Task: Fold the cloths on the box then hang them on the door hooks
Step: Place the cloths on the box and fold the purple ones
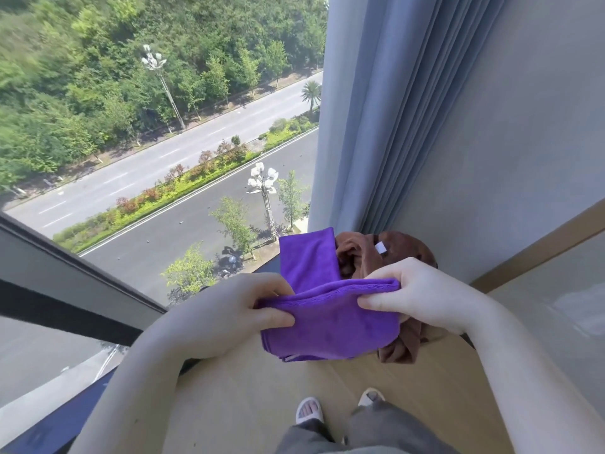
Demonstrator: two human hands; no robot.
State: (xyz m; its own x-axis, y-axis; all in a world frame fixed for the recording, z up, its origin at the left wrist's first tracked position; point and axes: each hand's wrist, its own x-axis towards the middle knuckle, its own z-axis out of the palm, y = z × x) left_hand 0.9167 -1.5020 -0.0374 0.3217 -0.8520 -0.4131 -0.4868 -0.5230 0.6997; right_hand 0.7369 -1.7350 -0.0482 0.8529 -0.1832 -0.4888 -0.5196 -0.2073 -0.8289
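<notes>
Purple microfibre filled the middle of the view: the purple cloth (322, 317) was held up in the air between both hands, already doubled over so that a stitched hem ran along its top edge. The left hand (252, 304) pinched the left end of that edge between thumb and curled fingers, and the right hand (409, 298) pinched the right end the same way, so the fold was kept taut and level, which looked like a way to line the corners up before the next fold. One flap of the same cloth stood up behind the left side of the fold, not yet brought down. Just behind and partly under it lay the brown cloth (370, 253), bunched and unfolded, apparently waiting its turn; what it rested on could not be made out, and no box was clearly visible. A small white tag (380, 248) showed on the brown cloth, too small for any writing to be read, and no brand appeared anywhere. To the right hung a blue curtain (393, 126), and the window (147, 158) to the left looked down on a road. No door hooks were in sight, so hanging seemed some way off.
</notes>
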